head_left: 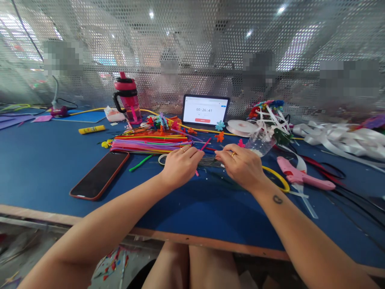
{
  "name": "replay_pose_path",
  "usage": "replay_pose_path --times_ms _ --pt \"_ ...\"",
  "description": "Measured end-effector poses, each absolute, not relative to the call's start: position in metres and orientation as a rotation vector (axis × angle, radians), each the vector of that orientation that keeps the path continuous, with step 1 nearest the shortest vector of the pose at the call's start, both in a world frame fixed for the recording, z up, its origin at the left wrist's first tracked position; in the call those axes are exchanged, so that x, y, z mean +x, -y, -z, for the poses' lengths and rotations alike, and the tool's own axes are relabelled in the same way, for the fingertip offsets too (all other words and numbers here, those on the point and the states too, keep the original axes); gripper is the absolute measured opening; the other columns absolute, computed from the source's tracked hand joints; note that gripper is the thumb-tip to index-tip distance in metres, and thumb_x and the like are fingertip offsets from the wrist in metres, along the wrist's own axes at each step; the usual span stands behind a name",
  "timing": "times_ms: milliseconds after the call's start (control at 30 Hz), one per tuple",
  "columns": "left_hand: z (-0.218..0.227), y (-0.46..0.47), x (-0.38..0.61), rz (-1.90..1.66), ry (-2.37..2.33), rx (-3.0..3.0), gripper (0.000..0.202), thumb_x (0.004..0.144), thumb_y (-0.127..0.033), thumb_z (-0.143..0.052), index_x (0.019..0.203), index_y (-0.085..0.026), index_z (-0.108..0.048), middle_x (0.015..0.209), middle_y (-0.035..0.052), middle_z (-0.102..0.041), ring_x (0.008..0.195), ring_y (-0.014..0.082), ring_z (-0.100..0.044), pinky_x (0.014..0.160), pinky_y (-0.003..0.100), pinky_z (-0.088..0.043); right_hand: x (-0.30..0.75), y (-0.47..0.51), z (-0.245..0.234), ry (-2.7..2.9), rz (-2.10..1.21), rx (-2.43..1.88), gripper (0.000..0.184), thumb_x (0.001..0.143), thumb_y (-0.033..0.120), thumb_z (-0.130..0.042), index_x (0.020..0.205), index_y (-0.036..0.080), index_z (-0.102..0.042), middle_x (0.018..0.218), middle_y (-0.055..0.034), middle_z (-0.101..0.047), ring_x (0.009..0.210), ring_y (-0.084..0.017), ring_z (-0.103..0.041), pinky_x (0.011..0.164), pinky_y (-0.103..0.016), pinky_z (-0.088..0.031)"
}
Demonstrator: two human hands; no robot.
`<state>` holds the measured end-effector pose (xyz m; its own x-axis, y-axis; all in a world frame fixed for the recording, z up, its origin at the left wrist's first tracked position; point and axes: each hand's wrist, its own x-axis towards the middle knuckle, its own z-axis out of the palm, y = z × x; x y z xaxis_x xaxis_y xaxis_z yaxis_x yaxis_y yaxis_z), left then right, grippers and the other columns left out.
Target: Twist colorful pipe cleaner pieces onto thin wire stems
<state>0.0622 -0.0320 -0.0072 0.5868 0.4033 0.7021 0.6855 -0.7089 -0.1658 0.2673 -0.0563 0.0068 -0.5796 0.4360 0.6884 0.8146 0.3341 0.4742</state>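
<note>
Both my hands rest palm down on the blue table (45, 160), close together. My left hand (180, 164) has its fingers curled over a thin bundle of dark green stems (209, 161) and a pink pipe cleaner (205, 144). My right hand (240, 165) pinches the other side of the same stems. A stack of coloured pipe cleaners (150, 143) lies just beyond my left hand. Small pipe-cleaner flowers (220, 137) sit behind the hands.
A phone (100, 174) lies at the left, with a glue stick (92, 129) and a pink bottle (128, 100) behind it. A tablet (205, 110) stands at the back. A pink glue gun (300, 176), white ribbon (339, 138) and a tape roll (242, 127) are at the right.
</note>
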Motion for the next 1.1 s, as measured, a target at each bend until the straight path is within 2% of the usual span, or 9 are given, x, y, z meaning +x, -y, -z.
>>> replay_pose_path --times_ms 133,300,467,600,767,900,1100 --pt "0.0064 0.0313 0.0628 0.978 0.908 -2.414 0.019 0.087 -0.019 -0.045 0.094 -0.021 -0.062 0.084 0.0019 -0.065 0.08 0.014 -0.06 0.064 0.022 -0.046 0.2674 0.0575 -0.0072 2.16 1.015 -1.103 0.021 0.088 0.029 -0.048 0.084 0.019 -0.067 0.08 -0.004 -0.064 0.064 -0.01 -0.053 0.054 -0.024 -0.033" --pt "0.0065 0.0307 0.064 1.072 1.014 -2.478 0.018 0.086 -0.019 -0.046 0.091 -0.022 -0.064 0.082 0.0007 -0.067 0.077 0.0127 -0.062 0.064 0.022 -0.046 0.2675 0.0583 -0.0081 2.114 0.638 -1.157 0.028 0.084 0.041 -0.053 0.1 0.022 -0.065 0.083 -0.0039 -0.065 0.08 -0.014 -0.058 0.063 -0.023 -0.041" --pt "0.0056 0.032 0.0647 1.101 1.042 -2.521 0.02 0.086 -0.018 -0.045 0.091 -0.021 -0.064 0.081 0.0 -0.067 0.075 0.0122 -0.062 0.064 0.022 -0.046 0.2686 0.0557 -0.0053 1.997 0.445 -1.131 0.028 0.075 0.044 -0.063 0.094 0.023 -0.066 0.083 -0.0017 -0.067 0.079 -0.015 -0.059 0.067 -0.025 -0.044" --pt "0.0052 0.0335 0.0654 1.104 1.05 -2.536 0.019 0.086 -0.018 -0.047 0.091 -0.022 -0.065 0.082 0.0006 -0.068 0.076 0.0126 -0.062 0.064 0.022 -0.046 0.268 0.0552 -0.0039 1.973 0.405 -1.099 0.019 0.077 0.039 -0.062 0.085 0.023 -0.067 0.08 -0.002 -0.067 0.076 -0.014 -0.059 0.066 -0.025 -0.045" --pt "0.0045 0.0352 0.0663 1.104 1.055 -2.551 0.019 0.085 -0.019 -0.046 0.09 -0.022 -0.065 0.079 0.0 -0.068 0.073 0.0131 -0.062 0.062 0.022 -0.046 0.268 0.0568 -0.0029 1.994 0.49 -1.108 0.017 0.079 0.038 -0.06 0.081 0.023 -0.068 0.077 -0.002 -0.063 0.073 -0.013 -0.059 0.062 -0.023 -0.043" --pt "0.0049 0.0353 0.067 1.104 1.031 -2.578 0.021 0.084 -0.016 -0.045 0.09 -0.022 -0.065 0.081 0.0001 -0.068 0.073 0.0123 -0.062 0.063 0.022 -0.047 0.2677 0.0585 -0.004 2.053 0.731 -1.097 0.02 0.084 0.036 -0.054 0.083 0.022 -0.068 0.078 -0.0025 -0.064 0.069 -0.011 -0.058 0.058 -0.023 -0.039" --pt "0.0058 0.0366 0.0671 1.077 1.034 -2.604 0.021 0.084 -0.016 -0.045 0.091 -0.022 -0.064 0.079 0.0004 -0.068 0.073 0.0132 -0.063 0.064 0.023 -0.047 0.2666 0.0586 -0.0085 2.107 1.094 -1.008 0.021 0.086 0.03 -0.051 0.073 0.02 -0.065 0.071 -0.0028 -0.064 0.068 -0.011 -0.055 0.055 -0.023 -0.034"
